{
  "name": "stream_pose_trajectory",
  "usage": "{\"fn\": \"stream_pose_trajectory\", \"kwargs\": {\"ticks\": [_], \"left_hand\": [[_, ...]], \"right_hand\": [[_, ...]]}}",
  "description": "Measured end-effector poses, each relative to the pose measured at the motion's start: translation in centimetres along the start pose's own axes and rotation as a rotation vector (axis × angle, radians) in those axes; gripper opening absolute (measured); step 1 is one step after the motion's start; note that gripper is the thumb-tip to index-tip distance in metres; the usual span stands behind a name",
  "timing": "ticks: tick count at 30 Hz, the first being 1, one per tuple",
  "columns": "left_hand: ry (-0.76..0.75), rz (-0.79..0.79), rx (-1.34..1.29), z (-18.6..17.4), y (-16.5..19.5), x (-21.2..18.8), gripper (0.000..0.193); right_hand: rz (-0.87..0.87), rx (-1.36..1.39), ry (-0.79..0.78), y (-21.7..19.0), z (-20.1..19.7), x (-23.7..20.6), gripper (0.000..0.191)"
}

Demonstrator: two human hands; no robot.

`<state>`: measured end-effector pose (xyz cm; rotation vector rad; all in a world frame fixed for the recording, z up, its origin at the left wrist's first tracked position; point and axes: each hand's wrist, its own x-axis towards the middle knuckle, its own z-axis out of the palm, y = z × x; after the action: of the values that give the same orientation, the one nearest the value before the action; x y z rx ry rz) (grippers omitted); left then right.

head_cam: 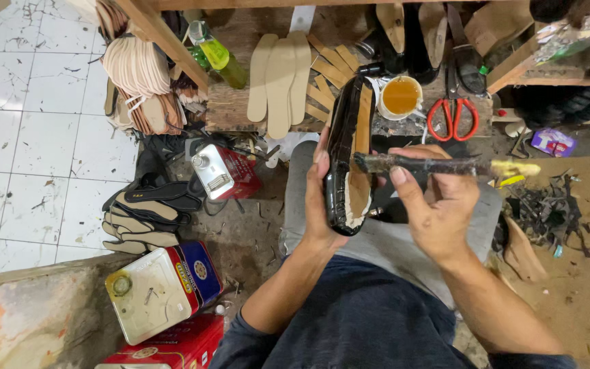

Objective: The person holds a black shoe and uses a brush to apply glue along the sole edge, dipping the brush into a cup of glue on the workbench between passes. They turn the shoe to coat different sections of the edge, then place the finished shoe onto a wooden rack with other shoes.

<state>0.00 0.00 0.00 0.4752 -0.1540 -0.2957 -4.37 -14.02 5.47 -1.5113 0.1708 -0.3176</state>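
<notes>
Two forearms in dark blue sleeves are seen lowest in the head view, rising from the lap toward the work. The left hand [317, 198] is wrapped around a black shoe with a tan, glue-whitened bottom [348, 160], which is held upright on its long axis, bottom turned toward the right hand. The fingers are closed along the shoe's far left edge and the thumb is hidden behind it, so the grip is firmly closed on the shoe. The right hand [435, 201] is closed on a dark, glue-crusted brush handle with a yellow end [445, 165], pinched between thumb and fingers; the handle lies level, its working tip touching the shoe's bottom just beside the left fingers, its yellow end pointing away to the right of the grip.

Beyond the shoe, above both hands, a white cup of amber glue [400, 96] is set on the wooden bench, with red-handled scissors [453, 116] just to its right. Pale cut insoles [280, 83] are laid to the upper left of the grip. Left of the left hand a small red and silver can [223, 172] is seen, and below it, near the left elbow, a rectangular white-topped tin [162, 290].
</notes>
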Motion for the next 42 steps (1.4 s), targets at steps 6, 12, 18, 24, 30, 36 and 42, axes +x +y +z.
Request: {"fn": "stream_pose_trajectory", "kwargs": {"ticks": [6,12,18,24,30,36,42], "left_hand": [[0.066,-0.009,0.006,1.6,0.2,0.1,0.072],[0.060,-0.026,0.009,2.0,0.2,-0.5,0.071],[0.060,-0.075,0.042,2.1,0.8,-0.6,0.070],[0.012,-0.118,-0.071,2.0,1.0,-0.5,0.072],[-0.026,-0.115,-0.050,1.9,0.9,-0.4,0.070],[-0.006,-0.167,-0.080,2.4,1.3,-0.5,0.071],[0.042,-0.192,-0.089,2.1,1.0,-0.3,0.070]], "right_hand": [[-0.636,-0.481,-0.073,-1.2,0.2,-1.3,0.023],[-0.660,-0.559,-0.071,-2.2,-0.5,0.2,0.021],[-0.721,-0.543,-0.200,-2.8,-1.6,1.0,0.020],[-0.767,-0.596,-0.353,-3.5,-1.9,0.5,0.024],[-0.835,-0.610,-0.252,-3.4,-1.7,1.5,0.016],[-0.938,-0.603,-0.315,-3.1,-2.2,1.4,0.019],[-0.968,-0.579,-0.398,-2.9,-2.3,1.9,0.024]]}}
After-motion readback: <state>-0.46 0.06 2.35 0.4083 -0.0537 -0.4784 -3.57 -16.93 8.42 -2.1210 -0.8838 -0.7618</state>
